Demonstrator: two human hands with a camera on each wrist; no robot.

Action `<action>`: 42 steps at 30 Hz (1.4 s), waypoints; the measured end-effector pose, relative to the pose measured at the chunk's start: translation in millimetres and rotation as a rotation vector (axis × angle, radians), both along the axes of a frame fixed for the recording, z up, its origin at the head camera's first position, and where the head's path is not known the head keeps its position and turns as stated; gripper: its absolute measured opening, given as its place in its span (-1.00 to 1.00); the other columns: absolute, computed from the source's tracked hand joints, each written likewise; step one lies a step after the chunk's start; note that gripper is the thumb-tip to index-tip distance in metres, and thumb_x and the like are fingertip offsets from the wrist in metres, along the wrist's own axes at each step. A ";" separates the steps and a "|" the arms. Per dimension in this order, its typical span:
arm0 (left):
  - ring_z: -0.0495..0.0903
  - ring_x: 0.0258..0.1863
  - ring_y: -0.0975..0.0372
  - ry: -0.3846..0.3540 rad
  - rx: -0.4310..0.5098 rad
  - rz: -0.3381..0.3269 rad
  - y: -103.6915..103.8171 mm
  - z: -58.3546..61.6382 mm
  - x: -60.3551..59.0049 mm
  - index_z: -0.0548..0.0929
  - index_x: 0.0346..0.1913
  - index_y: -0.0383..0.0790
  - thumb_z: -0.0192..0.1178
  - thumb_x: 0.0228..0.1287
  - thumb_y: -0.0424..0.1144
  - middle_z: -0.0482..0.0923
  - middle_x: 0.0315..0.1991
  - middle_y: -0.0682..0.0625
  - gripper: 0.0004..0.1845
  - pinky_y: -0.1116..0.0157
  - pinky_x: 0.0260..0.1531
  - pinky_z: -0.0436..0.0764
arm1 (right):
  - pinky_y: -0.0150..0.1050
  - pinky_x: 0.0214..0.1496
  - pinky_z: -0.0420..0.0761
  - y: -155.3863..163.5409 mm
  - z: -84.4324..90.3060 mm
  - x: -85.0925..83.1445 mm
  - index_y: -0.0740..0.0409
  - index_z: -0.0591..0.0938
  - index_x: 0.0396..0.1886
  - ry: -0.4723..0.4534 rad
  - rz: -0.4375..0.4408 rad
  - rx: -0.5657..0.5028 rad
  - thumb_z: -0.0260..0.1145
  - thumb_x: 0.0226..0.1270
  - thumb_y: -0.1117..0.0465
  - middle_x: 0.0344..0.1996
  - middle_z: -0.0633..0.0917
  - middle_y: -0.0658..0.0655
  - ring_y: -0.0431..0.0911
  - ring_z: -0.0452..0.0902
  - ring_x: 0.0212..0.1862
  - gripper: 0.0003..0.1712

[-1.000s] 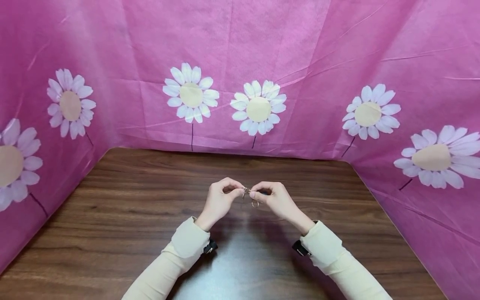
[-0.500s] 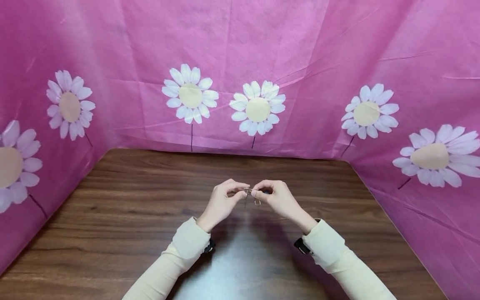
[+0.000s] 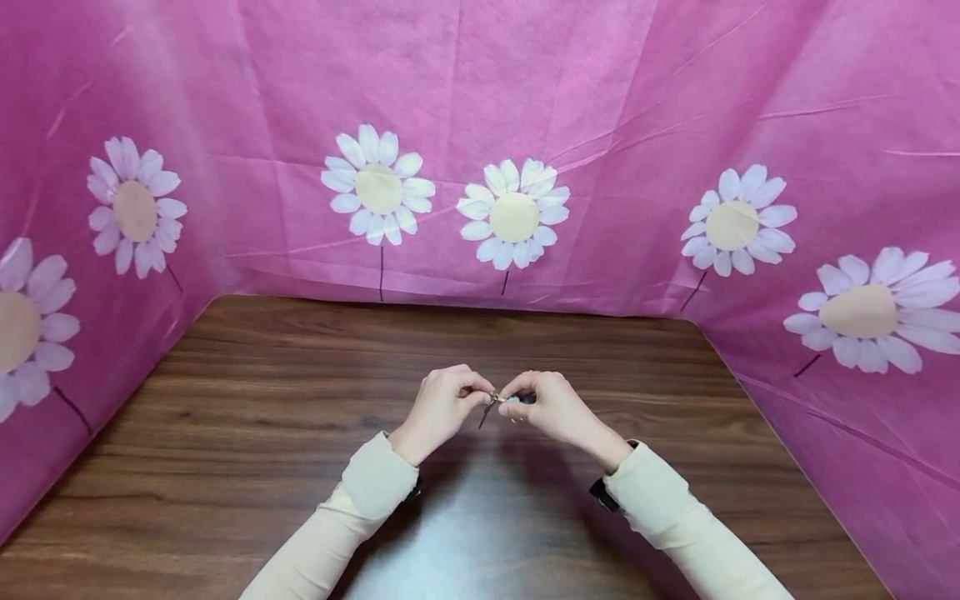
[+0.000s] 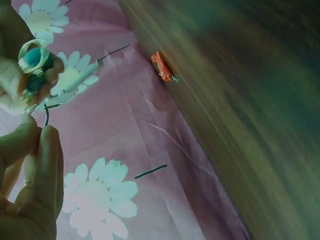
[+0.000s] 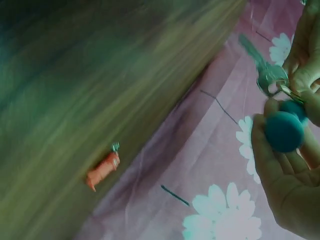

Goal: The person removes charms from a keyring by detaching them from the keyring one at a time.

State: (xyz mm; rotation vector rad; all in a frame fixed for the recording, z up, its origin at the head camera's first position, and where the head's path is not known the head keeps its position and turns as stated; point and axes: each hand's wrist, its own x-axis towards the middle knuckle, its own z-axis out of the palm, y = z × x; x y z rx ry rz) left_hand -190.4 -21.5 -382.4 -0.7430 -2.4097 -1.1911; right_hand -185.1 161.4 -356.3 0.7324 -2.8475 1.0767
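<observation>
Both hands meet over the middle of the table in the head view. With thumb and fingertips my left hand [image 3: 442,412] pinches a small metal key ring [image 5: 291,93], and a key [image 3: 486,412] slants down from it. My right hand [image 3: 555,407] pinches the same small bunch from the other side. A round teal charm [image 5: 284,131] sits at its fingers in the right wrist view. In the left wrist view a gold-coloured hoop [image 4: 34,56] shows in front of the teal charm. Fingers hide exactly where the key joins the ring.
An orange figure-like trinket [image 5: 103,170] with a small metal end lies on the wooden table [image 3: 285,400] in both wrist views; it cannot be made out in the head view. Pink cloth with daisies [image 3: 378,189] hangs round the table's back and sides.
Both hands have dropped slightly. The key, hanging straight down half a second ago, now slants to the lower left. The gold hoop below my right fingers is now mostly hidden, and teal shows there.
</observation>
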 end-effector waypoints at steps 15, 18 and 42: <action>0.62 -0.38 0.28 -0.148 0.309 -0.024 -1.5 -0.9 -1.0 0.72 -0.39 -0.27 0.33 0.00 -0.39 0.64 -0.46 0.02 -0.93 0.36 -0.28 0.62 | -0.43 -0.41 0.52 -0.8 -1.5 -0.8 0.04 0.71 -0.36 0.030 -0.046 -0.069 0.38 0.08 0.21 -0.45 0.71 -0.04 -0.27 0.54 -0.45 -0.90; 0.62 -0.40 0.29 -0.179 0.353 -0.020 -1.6 -3.1 -2.1 0.72 -0.40 -0.24 0.33 0.00 -0.38 0.63 -0.48 0.03 -0.94 0.36 -0.30 0.62 | -0.43 -0.41 0.53 -1.0 -3.3 -1.5 0.06 0.70 -0.35 0.010 -0.044 -0.102 0.37 0.09 0.22 -0.42 0.71 -0.02 -0.25 0.55 -0.43 -0.90; 0.58 -0.48 0.35 -0.311 0.520 -0.035 -9.4 8.3 -4.9 0.67 -0.31 -0.40 0.28 0.06 -0.42 0.65 -0.38 -0.21 -0.88 0.47 -0.39 0.55 | -0.26 -0.44 0.63 13.4 -12.7 -10.0 0.20 0.67 -0.30 -0.093 -0.131 -0.257 0.36 0.09 0.27 -0.42 0.72 0.15 -0.14 0.61 -0.44 -0.84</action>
